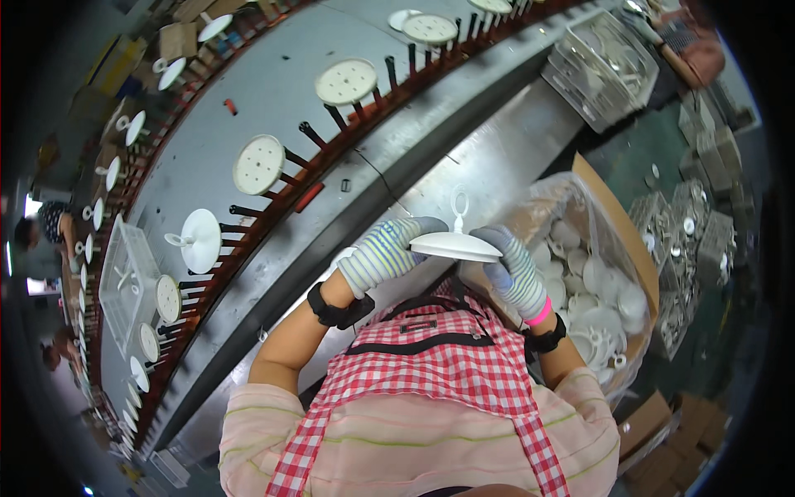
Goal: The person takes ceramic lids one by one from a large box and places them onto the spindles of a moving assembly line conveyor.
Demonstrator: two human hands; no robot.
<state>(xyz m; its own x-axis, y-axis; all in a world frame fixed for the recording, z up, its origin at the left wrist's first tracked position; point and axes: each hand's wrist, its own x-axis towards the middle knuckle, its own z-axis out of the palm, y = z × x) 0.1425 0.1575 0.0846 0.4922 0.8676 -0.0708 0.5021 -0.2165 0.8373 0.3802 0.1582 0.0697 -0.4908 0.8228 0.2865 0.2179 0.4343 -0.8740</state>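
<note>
Red-and-white checked, an apron (431,369) is worn at the lower centre of the frame. Across the upper left, a long grey table (286,87) is edged with dark pegs (311,135), by which white discs (258,165) are borne. At right, a lined carton (619,217) is heaped with white parts (598,323). At the centre, the gloved left hand (381,258) and right hand (517,272) are partly closed; between them a ring-topped disc (455,246) is gripped by opposite edges, ring side up.
</note>
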